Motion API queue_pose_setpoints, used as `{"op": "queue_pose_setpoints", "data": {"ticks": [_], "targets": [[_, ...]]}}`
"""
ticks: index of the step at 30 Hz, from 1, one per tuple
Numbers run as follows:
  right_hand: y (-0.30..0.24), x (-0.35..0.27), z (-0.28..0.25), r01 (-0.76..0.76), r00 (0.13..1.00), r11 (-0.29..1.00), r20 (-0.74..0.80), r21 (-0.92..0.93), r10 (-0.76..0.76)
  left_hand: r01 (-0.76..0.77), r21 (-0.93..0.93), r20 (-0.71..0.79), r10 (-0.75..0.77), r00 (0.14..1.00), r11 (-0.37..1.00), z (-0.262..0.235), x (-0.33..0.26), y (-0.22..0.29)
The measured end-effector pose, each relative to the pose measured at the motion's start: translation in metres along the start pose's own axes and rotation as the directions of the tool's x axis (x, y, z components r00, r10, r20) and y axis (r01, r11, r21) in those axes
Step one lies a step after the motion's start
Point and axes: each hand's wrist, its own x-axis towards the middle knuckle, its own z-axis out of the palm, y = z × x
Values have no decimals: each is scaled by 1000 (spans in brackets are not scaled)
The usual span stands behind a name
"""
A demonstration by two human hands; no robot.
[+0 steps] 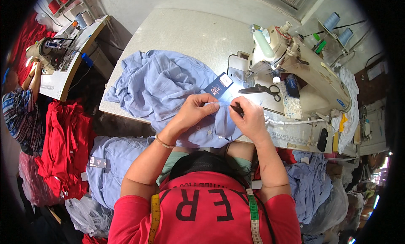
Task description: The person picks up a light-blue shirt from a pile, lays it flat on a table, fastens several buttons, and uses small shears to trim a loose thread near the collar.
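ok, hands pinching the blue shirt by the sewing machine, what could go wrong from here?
1. The right hand grips a small dark tool, its tip close to the left hand fingertips on the blue shirt; a slip could nick skin or fabric.
2. The shirt hangs over the table edge and might slide off.
3. Scissors lie near the right hand; a sweep could knock them.

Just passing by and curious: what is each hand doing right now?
Left hand: closed, pinching the light blue shirt.
Right hand: closed on a small dark tool at the same shirt.
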Motion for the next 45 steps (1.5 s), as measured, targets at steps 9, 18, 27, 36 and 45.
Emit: {"op": "queue_pose_setpoints", "data": {"ticks": [9,18,27,36,45], "targets": [[18,-4,5,-76,997,894,58,441,56,-44,70,-30,47,998,997,6,3,-4],[12,2,14,116,985,990,122,76,-124,-67,248,-5,71,997,967,7,4,-10],[38,1,-9,-399,913,862,222,311,342,-68,259,-51,84,995,963,1,0,-4],[12,2,8,-578,815,647,392,498,427,-259,661,-242,526,816,705,24,-15,16],[-3,-9,9,262,948,934,-115,-244,-296,-104,-154,-97,89,991,983,40,-14,-10]]}}
